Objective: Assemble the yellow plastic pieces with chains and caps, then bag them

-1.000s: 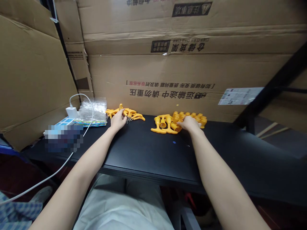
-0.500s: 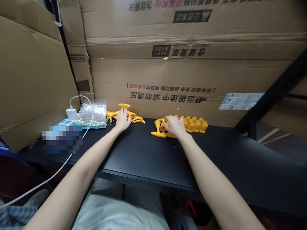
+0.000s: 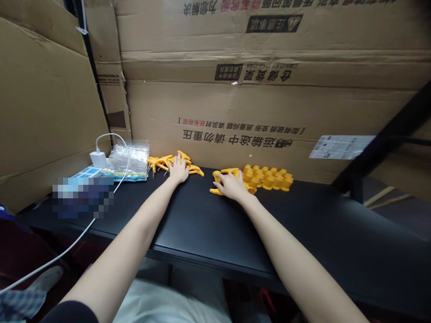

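Both arms reach far across the black counter (image 3: pixel 202 224) to the back, where yellow plastic toys lie in two heaps.

The left hand (image 3: pixel 178 169) lies palm down on the left heap of yellow pieces (image 3: pixel 168 160). These pieces are flat and pointy, like little stars with arms. The fingers are stretched out and a little apart, resting on top of the pieces. They are not closed around any one piece.

The right hand (image 3: pixel 230 185) rests on the near left end of the right heap of yellow pieces (image 3: pixel 269 177). These pieces look like small knobs with round feet, and many stand close together in rows. A few of them lie tipped over under the hand. The fingers curl down over those pieces and touch them, but I cannot tell if they grip one.

The two heaps are near each other, with a bare strip of counter between them.

Left of the star heap lies a clear plastic bag (image 3: pixel 129 157). Further left sits a white charger (image 3: pixel 98 158) on a power strip, with a white cable (image 3: pixel 67 249) running off the near edge of the counter. Big cardboard boxes (image 3: pixel 256 98) stand like a wall just behind the heaps.
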### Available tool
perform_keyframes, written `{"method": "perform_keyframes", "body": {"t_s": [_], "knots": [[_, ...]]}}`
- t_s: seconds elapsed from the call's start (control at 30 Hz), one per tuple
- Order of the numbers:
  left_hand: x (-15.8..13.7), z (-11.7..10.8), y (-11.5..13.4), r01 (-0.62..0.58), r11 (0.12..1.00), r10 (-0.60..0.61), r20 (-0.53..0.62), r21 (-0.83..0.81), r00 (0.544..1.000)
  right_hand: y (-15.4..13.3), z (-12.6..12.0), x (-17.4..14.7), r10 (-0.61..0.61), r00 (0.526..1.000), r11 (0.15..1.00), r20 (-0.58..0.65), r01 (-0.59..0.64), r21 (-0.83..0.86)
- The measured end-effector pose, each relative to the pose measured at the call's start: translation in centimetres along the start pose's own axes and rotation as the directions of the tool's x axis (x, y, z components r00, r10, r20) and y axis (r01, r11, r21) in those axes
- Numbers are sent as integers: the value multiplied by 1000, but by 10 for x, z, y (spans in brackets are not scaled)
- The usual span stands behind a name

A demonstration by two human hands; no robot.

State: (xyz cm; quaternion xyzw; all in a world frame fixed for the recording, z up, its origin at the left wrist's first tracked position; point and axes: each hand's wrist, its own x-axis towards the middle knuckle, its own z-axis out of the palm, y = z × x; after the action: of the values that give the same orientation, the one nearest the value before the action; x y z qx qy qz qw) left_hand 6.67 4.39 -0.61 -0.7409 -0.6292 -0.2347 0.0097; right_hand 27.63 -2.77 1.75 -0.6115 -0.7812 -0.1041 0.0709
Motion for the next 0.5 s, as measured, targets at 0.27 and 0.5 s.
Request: {"method": "perform_keyframes", "body": {"t_s": [0.27, 0.5], "knots": [[-5, -18, 6, 13, 990, -41, -193, -144, 980, -21, -3, 2, 185, 982, 950, -19, -174, 260], [-29, -64, 28, 102, 782, -23, 135, -615, 991, -30, -6, 12, 399, 912, 448, -91, -107, 888]]}}
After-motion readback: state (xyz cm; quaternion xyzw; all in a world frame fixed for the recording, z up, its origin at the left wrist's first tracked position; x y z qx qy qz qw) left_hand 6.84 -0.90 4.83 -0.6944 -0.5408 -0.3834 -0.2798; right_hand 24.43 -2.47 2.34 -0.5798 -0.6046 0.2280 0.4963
